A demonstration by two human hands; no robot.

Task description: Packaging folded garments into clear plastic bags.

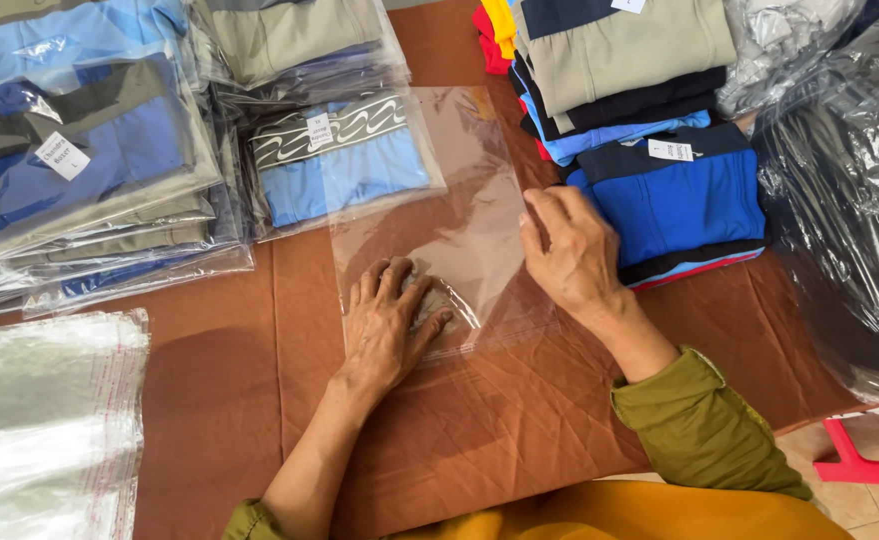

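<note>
Lying flat on the brown cloth (479,440): one empty clear plastic bag (449,215), pinned near its bottom edge under the left hand (389,325), fingers spread, palm down. Pinching the bag's side edge just across from that: right hand (571,250), fingers curled narrow. Sitting right behind that hand, a folded blue garment (679,200). Off beyond the left wrist, a stack of empty bags (44,420); further up, bagged blue clothes (344,160).

An empty bag (449,210) lies between bagged garments (339,160) left and folded garments (674,200) right.
</note>
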